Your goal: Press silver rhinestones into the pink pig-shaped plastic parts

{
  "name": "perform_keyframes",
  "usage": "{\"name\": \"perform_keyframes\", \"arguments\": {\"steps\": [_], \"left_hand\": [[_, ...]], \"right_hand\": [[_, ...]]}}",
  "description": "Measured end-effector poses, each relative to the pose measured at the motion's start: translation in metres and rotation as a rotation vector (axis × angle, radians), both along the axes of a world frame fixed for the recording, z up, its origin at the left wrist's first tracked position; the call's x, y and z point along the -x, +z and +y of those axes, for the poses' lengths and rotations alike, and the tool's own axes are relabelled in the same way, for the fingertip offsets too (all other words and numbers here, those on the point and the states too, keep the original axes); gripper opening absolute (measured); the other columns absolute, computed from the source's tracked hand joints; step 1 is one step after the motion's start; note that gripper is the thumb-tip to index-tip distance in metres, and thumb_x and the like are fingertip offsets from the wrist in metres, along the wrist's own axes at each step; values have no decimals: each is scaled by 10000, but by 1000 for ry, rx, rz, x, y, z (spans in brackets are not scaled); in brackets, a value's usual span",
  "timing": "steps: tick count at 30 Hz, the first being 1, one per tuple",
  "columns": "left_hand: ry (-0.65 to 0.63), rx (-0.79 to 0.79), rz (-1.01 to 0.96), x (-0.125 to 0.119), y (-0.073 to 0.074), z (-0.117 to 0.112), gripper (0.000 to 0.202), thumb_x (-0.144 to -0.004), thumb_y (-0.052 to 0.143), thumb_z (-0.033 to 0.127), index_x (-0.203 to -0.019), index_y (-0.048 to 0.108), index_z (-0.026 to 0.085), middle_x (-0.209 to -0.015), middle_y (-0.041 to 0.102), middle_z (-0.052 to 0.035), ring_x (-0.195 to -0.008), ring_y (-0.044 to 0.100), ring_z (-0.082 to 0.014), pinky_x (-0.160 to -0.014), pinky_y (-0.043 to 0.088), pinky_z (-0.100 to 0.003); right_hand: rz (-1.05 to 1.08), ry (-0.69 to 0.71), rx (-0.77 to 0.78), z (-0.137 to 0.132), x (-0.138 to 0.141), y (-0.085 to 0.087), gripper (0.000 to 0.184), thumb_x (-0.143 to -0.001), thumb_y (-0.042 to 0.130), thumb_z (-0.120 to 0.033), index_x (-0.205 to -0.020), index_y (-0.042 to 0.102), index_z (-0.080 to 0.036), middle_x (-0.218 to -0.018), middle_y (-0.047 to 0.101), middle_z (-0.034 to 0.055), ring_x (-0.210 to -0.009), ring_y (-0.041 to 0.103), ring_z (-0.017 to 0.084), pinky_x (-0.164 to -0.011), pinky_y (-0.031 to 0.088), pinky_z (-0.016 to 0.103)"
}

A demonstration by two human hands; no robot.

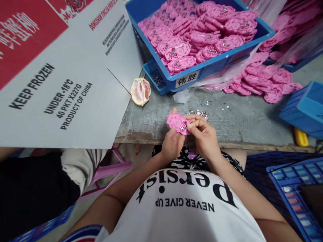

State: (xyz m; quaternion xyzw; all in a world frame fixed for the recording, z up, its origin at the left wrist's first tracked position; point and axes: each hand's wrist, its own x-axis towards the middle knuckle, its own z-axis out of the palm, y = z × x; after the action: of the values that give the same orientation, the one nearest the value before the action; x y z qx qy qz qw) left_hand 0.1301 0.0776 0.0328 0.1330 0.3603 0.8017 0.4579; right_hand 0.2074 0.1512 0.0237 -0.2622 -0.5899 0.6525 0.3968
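My left hand holds a flat pink plastic piece from below, just above the table's front edge. My right hand pinches a tiny shiny bit against the piece's right side, fingers closed on it. Small silver bits lie scattered on the grey table just beyond my hands.
A blue tray full of pink pieces stands at the back, with more pink pieces loose to its right. A peeled fruit segment lies beside a flattened cardboard box. Blue crates sit at right; another person's leg is at left.
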Motion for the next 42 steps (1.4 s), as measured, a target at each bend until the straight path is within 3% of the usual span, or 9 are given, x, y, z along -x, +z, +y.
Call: {"name": "perform_keyframes", "arguments": {"steps": [5, 16, 19, 22, 25, 29, 34, 38, 42], "left_hand": [[-1, 30, -32, -1, 2, 4, 543, -848, 582, 444, -1364, 559, 275, -1288, 663, -58, -1352, 545, -232, -1085, 482, -373], [-28, -20, -10, -3, 6, 10, 585, -820, 607, 416, -1381, 536, 266, -1288, 665, -67, -1346, 552, -256, -1099, 471, -408], [-53, -30, -37, -1, 7, 11, 559, -833, 602, 434, -1358, 536, 254, -1269, 674, -79, -1317, 576, -262, -1071, 483, -413], [-47, -9, -56, 5, 7, 9, 489, -841, 633, 401, -1291, 534, 238, -1195, 696, -73, -1165, 668, -255, -983, 523, -401], [-51, 46, -16, 15, 7, 7, 457, -784, 713, 260, -1188, 506, 215, -1097, 709, -43, -927, 731, -216, -833, 556, -352], [-43, 98, 91, 45, 12, 4, 470, -760, 717, 220, -1151, 458, 198, -1027, 723, -46, -787, 737, -205, -705, 570, -331], [67, 266, 275, 114, 27, 11, 527, -710, 660, 111, -1195, 475, 205, -981, 700, -50, -704, 729, -204, -640, 591, -345], [160, 320, 313, 171, 49, 35, 463, -760, 545, 2, -1181, 498, 188, -907, 670, -37, -720, 744, -191, -703, 637, -343], [210, 319, 348, 203, 81, 60, 345, -833, 539, 29, -1159, 524, 139, -833, 677, -52, -740, 751, -185, -765, 652, -329]], "right_hand": [[44, 0, 58, 1, -1, 2, 192, -841, 741, -310, -697, 638, -237, -1142, 709, 69, -1167, 626, 247, -1078, 471, 483], [17, -129, -93, -2, 3, -6, 186, -866, 728, -318, -752, 599, -248, -1141, 661, 67, -1182, 597, 240, -1107, 421, 494], [34, -161, -48, -1, 3, -10, 179, -853, 742, -350, -823, 596, -250, -1185, 635, 75, -1201, 583, 248, -1092, 424, 488], [40, -156, -24, 7, -7, -14, 170, -870, 730, -365, -839, 620, -238, -1248, 616, 80, -1229, 572, 252, -1075, 426, 468], [19, -189, -57, 21, -27, -16, 147, -851, 755, -332, -825, 657, -227, -1204, 647, 73, -1200, 580, 242, -1085, 399, 460], [-11, -359, -86, 45, -62, -21, 188, -782, 815, -313, -830, 660, -216, -1148, 676, 65, -1192, 595, 250, -1116, 370, 495], [-226, -490, -222, 61, -108, -33, 208, -810, 782, -374, -852, 652, -217, -1147, 671, 81, -1176, 611, 266, -1139, 363, 518], [-366, -565, -380, 69, -125, -50, 222, -846, 731, -414, -858, 649, -207, -1090, 673, 99, -1105, 626, 275, -1091, 409, 532], [-497, -485, -603, 70, -124, -59, 272, -869, 677, -461, -832, 658, -193, -1028, 689, 111, -1009, 637, 279, -987, 461, 499]]}}
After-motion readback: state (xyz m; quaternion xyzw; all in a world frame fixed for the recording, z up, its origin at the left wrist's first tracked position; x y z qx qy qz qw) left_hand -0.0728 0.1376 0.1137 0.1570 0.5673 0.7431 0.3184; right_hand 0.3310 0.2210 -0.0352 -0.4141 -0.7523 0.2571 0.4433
